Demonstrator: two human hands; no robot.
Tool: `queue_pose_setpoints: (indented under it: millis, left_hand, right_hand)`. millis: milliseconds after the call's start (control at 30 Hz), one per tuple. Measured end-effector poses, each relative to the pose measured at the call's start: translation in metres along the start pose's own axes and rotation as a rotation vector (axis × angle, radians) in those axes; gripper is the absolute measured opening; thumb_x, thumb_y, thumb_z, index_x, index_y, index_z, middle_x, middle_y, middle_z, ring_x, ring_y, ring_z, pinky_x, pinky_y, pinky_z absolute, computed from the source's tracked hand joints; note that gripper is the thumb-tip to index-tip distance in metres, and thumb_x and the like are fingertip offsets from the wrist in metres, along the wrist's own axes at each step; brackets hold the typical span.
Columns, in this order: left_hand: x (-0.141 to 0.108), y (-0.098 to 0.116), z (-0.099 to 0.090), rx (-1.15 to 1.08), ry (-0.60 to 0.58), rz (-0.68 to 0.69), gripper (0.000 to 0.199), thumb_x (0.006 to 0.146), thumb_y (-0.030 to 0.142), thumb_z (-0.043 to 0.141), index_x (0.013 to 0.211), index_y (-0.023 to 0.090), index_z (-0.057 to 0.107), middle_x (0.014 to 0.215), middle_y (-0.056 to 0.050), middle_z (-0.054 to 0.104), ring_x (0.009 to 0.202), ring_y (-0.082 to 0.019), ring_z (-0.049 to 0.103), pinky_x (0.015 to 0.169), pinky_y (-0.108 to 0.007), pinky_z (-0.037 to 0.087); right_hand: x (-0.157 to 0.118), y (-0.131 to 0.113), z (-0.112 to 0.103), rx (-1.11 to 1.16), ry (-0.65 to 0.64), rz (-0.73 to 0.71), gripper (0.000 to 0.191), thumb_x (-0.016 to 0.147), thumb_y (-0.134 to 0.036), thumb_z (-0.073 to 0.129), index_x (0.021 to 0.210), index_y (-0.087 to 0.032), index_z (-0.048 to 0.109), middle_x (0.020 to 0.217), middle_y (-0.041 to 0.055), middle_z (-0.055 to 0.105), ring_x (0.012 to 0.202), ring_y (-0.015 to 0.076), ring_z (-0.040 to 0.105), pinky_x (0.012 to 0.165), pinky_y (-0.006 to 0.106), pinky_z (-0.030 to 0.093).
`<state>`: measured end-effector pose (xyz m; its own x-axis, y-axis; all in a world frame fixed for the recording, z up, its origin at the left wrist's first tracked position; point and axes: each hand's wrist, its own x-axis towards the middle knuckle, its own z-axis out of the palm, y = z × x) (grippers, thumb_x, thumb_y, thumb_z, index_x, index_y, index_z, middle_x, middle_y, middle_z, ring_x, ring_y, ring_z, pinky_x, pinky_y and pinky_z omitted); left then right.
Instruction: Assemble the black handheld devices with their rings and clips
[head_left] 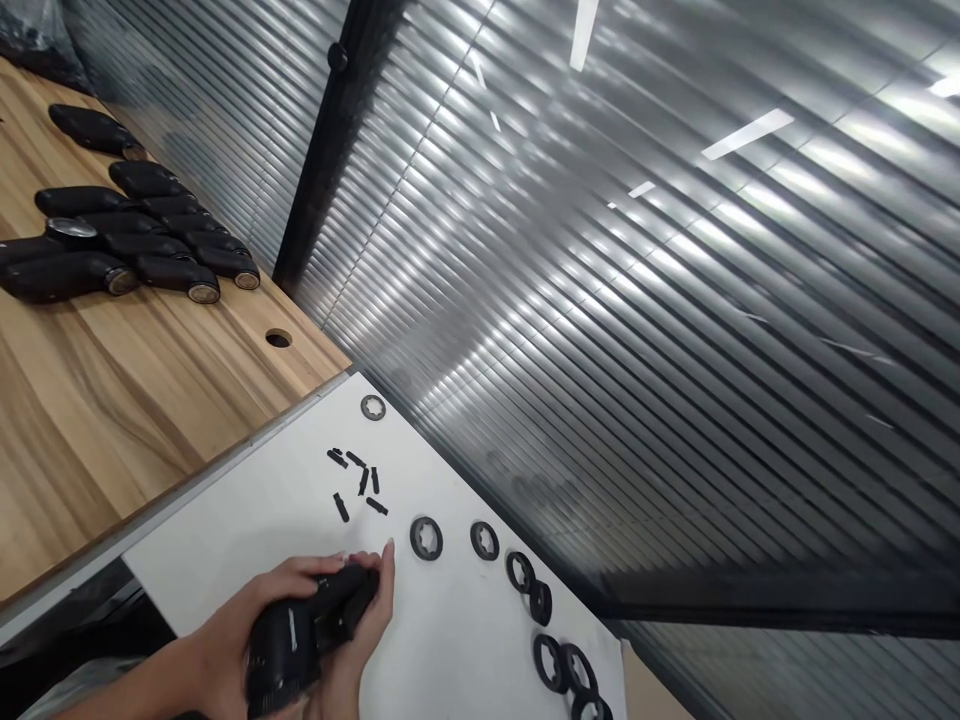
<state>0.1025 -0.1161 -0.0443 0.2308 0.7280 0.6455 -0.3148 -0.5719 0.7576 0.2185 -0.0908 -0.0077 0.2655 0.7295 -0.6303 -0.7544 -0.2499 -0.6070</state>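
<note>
Both of my hands are closed around a black angled device body [289, 640] with a wide round end and a narrower end; I cannot tell its exact kind. My left hand [232, 620] wraps its wide end from the left, fingers reaching over the top. On the right, my right hand [375, 610] cups the narrower end, its fingertips close to those of the left. Beyond the hands, several small black clip-like pieces [364, 480] lie scattered on the white tabletop [247, 520]. A black ring with a notched inner edge [426, 538] lies flat just right of them.
More rings [551, 662] run along the white table's right edge, some overlapping, and one grey ring [373, 407] lies at its far corner. Several similar black bodies [172, 270] lie grouped on the wooden table [187, 390], which has a round hole [279, 338]. A corrugated metal wall [600, 300] borders both tables.
</note>
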Motion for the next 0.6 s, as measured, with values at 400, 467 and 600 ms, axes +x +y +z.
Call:
queue_pose_setpoints:
  millis: [400, 467, 600]
  left_hand:
    - [0.011, -0.015, -0.014, -0.471, 0.677, -0.689, 0.076, 0.073, 0.065, 0.076, 0.129, 0.020, 0.051, 0.116, -0.018, 0.072, 0.115, -0.039, 0.065, 0.089, -0.044, 0.056]
    - [0.019, -0.016, -0.020, -0.512, 0.738, -0.813, 0.079, 0.074, 0.075, 0.069, 0.126, 0.018, 0.051, 0.106, -0.017, 0.074, 0.106, -0.038, 0.068, 0.078, -0.040, 0.057]
    - [0.023, -0.020, -0.027, -0.538, 0.660, -0.913, 0.084, 0.072, 0.084, 0.064, 0.121, 0.016, 0.053, 0.095, -0.014, 0.074, 0.086, -0.032, 0.072, 0.060, -0.033, 0.052]
  right_hand:
    - [0.019, -0.008, -0.012, -0.304, 0.034, -0.300, 0.060, 0.076, -0.073, 0.065, 0.063, -0.022, 0.036, 0.054, -0.0057, 0.038, 0.049, 0.0111, 0.045, 0.047, 0.022, 0.042]
    - [0.019, -0.011, -0.014, -0.269, -0.017, -0.239, 0.062, 0.077, -0.075, 0.062, 0.064, -0.023, 0.032, 0.053, -0.0065, 0.034, 0.048, 0.0120, 0.046, 0.041, 0.021, 0.037]
    - [0.013, -0.013, -0.014, -0.201, -0.153, -0.236, 0.058, 0.083, -0.072, 0.061, 0.069, -0.023, 0.034, 0.059, -0.0064, 0.035, 0.053, 0.0122, 0.048, 0.039, 0.018, 0.033]
